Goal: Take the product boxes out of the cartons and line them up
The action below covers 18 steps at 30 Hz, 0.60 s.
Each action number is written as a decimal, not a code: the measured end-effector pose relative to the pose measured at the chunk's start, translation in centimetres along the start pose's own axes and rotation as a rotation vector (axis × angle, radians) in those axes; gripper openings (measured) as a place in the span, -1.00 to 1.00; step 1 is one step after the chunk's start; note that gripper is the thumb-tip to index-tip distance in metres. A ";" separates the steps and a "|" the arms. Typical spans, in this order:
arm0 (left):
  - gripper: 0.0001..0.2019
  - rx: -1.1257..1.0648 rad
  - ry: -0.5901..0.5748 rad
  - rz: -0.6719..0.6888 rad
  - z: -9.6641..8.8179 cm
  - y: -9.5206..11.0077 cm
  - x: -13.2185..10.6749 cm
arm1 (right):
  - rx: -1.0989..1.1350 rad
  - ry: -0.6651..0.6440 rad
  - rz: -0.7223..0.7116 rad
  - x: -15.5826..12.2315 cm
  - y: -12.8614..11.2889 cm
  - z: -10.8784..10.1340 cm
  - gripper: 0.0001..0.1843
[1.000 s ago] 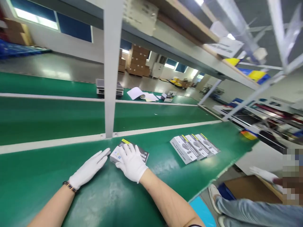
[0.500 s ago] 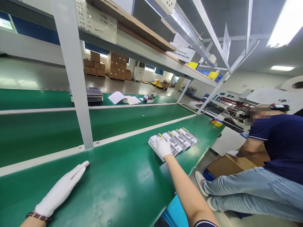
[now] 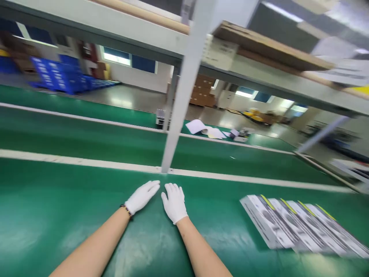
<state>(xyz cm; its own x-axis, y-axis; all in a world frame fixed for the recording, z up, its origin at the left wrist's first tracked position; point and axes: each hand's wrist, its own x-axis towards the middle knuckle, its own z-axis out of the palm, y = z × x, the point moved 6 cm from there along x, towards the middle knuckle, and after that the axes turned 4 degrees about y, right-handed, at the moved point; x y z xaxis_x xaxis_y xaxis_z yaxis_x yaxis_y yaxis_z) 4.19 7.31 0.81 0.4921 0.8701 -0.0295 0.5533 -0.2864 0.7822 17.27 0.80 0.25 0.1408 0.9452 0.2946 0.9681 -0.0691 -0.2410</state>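
Note:
Both hands wear white gloves and rest over the green work surface [image 3: 86,192]. My left hand [image 3: 142,197] has its fingers stretched out and holds nothing; a dark beaded bracelet circles its wrist. Just to its right, my right hand [image 3: 174,203] lies palm down with fingers extended and nothing in its grasp. A row of overlapping printed boxes [image 3: 268,223], white and grey with yellow strips, lies on the surface to the right, apart from both hands. Motion blur smears the print on them.
A white upright post [image 3: 184,88] stands just beyond my hands and carries a shelf [image 3: 138,34] overhead. Past the white rail [image 3: 86,163], papers [image 3: 206,129] and a small box [image 3: 241,134] lie on the far strip. Blue crates [image 3: 57,73] and stacked cartons [image 3: 201,90] stand behind.
My right hand has let go of the boxes and come back beside my left hand. The view has swung left, so the co-worker is out of sight and the boxes sit farther right.

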 end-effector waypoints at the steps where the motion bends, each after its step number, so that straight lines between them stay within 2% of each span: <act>1: -0.45 0.001 0.031 0.007 -0.2 -0.1 0.2 | 0.012 -0.007 -0.040 0.1 -0.9 0.4 -0.58; 3: -0.49 0.011 0.126 0.054 -0.8 -0.2 0.4 | 0.032 -0.017 -0.107 0.4 -1.6 0.8 -0.58; 6: -0.56 0.040 0.245 0.059 -1.7 -0.1 0.4 | 0.107 -0.044 -0.182 0.9 -1.0 1.2 -0.58; 8: -0.60 0.069 0.319 0.058 -2.3 0.4 0.1 | 0.193 -0.068 -0.195 1.3 -0.1 1.4 -0.55; 11: -0.69 0.222 0.506 0.149 -4.1 2.1 -1.1 | 0.308 -0.081 -0.168 1.9 1.2 1.4 -0.52; 14: -0.76 0.458 0.725 0.210 -7.9 3.1 -3.8 | 0.381 -0.068 -0.141 2.2 1.7 1.3 -0.53; 16: -0.73 0.558 0.855 0.116 -11.8 2.0 -6.3 | 0.413 -0.063 -0.126 2.3 1.7 1.3 -0.53; 18: -0.63 0.603 0.997 -0.083 -16.7 -0.6 -9.5 | 0.436 -0.069 -0.110 2.4 1.6 1.3 -0.54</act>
<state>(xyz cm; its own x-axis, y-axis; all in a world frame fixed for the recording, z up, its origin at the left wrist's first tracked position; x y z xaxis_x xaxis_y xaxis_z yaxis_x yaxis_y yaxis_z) -12.05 5.90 11.02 -0.1581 0.7477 0.6450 0.9204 -0.1250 0.3704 18.90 3.37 -0.64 0.0138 0.9594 0.2818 0.7966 0.1598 -0.5830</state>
